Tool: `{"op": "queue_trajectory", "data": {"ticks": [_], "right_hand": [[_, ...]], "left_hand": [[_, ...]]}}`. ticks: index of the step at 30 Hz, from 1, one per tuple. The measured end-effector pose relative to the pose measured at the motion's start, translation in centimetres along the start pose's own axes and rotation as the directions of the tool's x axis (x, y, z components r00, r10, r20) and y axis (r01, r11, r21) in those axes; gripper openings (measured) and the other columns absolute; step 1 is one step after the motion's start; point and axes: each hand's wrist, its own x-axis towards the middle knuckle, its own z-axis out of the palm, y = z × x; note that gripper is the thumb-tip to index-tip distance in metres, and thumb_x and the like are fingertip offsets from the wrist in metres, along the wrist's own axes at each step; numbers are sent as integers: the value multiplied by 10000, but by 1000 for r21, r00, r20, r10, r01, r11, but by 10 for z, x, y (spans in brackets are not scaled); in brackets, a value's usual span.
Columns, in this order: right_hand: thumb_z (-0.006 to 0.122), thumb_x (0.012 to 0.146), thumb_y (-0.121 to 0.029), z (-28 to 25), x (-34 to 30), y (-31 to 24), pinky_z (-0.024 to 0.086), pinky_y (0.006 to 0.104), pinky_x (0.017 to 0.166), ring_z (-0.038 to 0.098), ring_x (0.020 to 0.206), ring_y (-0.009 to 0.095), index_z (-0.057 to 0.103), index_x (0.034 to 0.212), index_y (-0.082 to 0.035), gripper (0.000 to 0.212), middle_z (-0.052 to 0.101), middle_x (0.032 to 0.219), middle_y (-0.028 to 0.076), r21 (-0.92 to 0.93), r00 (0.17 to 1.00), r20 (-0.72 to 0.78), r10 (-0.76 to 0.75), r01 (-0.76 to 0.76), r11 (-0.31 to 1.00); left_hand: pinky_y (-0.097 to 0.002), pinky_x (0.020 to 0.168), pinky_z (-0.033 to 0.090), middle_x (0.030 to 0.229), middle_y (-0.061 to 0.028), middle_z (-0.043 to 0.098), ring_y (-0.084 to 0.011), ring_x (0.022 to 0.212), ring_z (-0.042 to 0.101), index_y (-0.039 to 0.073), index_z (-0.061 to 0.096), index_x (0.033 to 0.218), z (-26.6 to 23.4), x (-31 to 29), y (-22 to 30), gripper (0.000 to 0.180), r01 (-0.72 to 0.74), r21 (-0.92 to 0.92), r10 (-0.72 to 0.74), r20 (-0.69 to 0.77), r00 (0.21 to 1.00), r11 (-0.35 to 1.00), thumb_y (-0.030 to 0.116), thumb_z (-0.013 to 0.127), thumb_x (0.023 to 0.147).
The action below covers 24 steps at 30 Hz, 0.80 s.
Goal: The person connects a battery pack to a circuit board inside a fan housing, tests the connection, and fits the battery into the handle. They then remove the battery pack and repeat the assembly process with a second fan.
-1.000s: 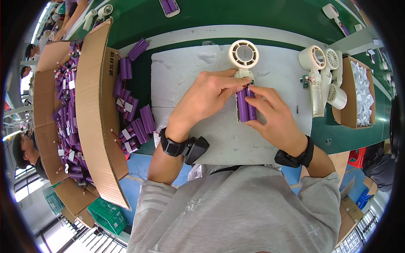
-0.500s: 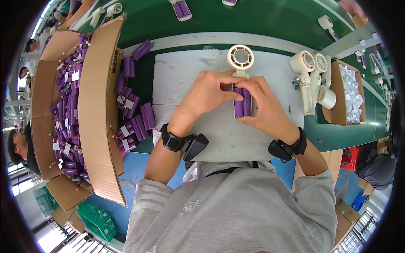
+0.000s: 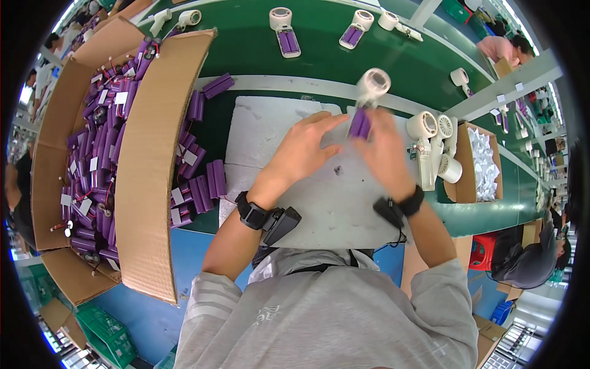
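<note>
A white handheld fan (image 3: pixel 373 85), smeared by motion, is in my right hand (image 3: pixel 387 150) above the far edge of the white foam pad (image 3: pixel 295 215). Its handle lies open, with a purple battery pack (image 3: pixel 360 125) inside. My right fingers close on the handle's right side. Over the middle of the pad, my left hand (image 3: pixel 304 147) is empty, thumb and fingers apart. Several loose purple battery packs (image 3: pixel 200 190) with red wires lie left of the pad. More white fan bodies (image 3: pixel 424 132) stand at its right, one with a small green circuit board showing.
A large cardboard box (image 3: pixel 153 166) full of purple battery packs stands at the left. A smaller carton (image 3: pixel 461 184) of white pieces sits at the right. Beyond a pale rail (image 3: pixel 276 84), fans with battery packs (image 3: pixel 287 43) lie on the green belt (image 3: pixel 239 37). Other people work nearby.
My right hand has lifted the fan off the pad and moved it away from me. My left hand has let go of it. More fans show on the belt.
</note>
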Motion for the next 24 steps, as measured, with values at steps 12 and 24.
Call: {"op": "queue_trajectory", "data": {"ticks": [12,24], "right_hand": [[649,773,-108,-51,285,95,407,440,1041,486,1220,413,478,1342,-9,602,527,1277,261,-447,972,-232,-35,-75,891],[800,479,15,-22,448,367,503,463,893,594,1051,400,502,1336,-170,927,625,1175,189,-391,930,286,229,-105,914]], "left_hand": [[-424,882,510,1175,-197,601,-371,1015,609,97,643,1158,-9,-10,2,400,40,249,-8,-127,992,968,115,731,769],[-384,820,510,1182,-128,567,-282,956,590,116,634,1109,-16,-4,0,383,234,360,-195,-141,971,903,133,754,746]]}}
